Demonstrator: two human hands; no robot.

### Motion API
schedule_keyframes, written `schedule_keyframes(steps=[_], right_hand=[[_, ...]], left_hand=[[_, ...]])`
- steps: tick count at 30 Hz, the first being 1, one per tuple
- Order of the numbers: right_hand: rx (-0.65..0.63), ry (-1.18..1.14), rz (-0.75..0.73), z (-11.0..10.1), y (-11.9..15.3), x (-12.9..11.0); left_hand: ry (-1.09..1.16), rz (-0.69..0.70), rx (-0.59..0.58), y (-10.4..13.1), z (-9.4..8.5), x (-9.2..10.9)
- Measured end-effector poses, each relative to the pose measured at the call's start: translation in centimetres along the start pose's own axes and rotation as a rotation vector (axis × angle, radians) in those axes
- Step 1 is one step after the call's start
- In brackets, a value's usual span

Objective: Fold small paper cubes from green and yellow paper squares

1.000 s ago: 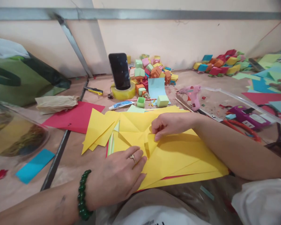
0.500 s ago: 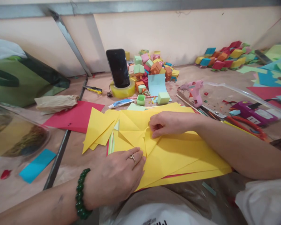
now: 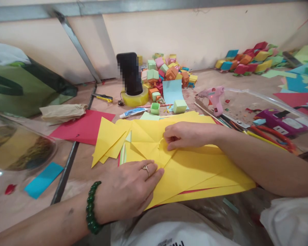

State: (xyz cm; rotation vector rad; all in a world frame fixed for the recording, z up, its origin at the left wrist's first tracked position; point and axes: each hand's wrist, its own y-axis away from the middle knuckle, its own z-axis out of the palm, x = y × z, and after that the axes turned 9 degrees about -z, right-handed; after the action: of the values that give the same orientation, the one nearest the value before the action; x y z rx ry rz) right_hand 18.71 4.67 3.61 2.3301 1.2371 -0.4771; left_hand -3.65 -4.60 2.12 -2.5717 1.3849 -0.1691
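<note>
A creased yellow sheet (image 3: 143, 131) with folded flaps lies on a stack of larger yellow paper (image 3: 195, 171). My left hand (image 3: 133, 188), with a ring and a green bead bracelet, rests flat on the sheet's near edge, fingers stretched out. At the sheet's right side my right hand (image 3: 179, 136) is curled, its fingers closed on a yellow flap. Folded yellow triangles (image 3: 107, 136) lie left of the sheet and overlap red paper (image 3: 84, 128). Green and white paper edges show beneath the sheet's left side.
Behind the paper are a phone (image 3: 130, 75) on a tape roll (image 3: 135, 97), a pile of small paper boxes (image 3: 169, 73) and a pink glue gun (image 3: 214, 99). Scissors (image 3: 272, 136) lie right, a plastic container (image 3: 23, 147) left.
My left hand's fingertips have slid slightly to the right along the near edge, and the index finger is spread further out. My right hand has stayed at the flap.
</note>
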Motion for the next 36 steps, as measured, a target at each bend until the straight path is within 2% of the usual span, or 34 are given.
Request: schedule_keyframes(steps=[10,16,20,30,36], right_hand=[[0.001,-0.012,0.015,0.1,-0.1,0.0],[0.013,0.003,0.029,0.2,-0.1,-0.1],[0.018,0.032,0.061,0.4,0.0,-0.2],[0.107,0.129,0.214,1.1,0.2,-2.5],[0.053,0.202,0.295,0.6,0.3,-1.8]], left_hand=[[0.012,-0.046,-0.177,-0.3,-0.4,0.1],[0.075,-0.045,-0.161,-0.3,-0.4,-0.3],[0.176,-0.077,-0.191,-0.6,-0.6,-0.5],[0.234,-0.085,-0.211,-0.9,-0.6,-0.5],[0.218,-0.072,-0.218,-0.8,-0.7,-0.6]])
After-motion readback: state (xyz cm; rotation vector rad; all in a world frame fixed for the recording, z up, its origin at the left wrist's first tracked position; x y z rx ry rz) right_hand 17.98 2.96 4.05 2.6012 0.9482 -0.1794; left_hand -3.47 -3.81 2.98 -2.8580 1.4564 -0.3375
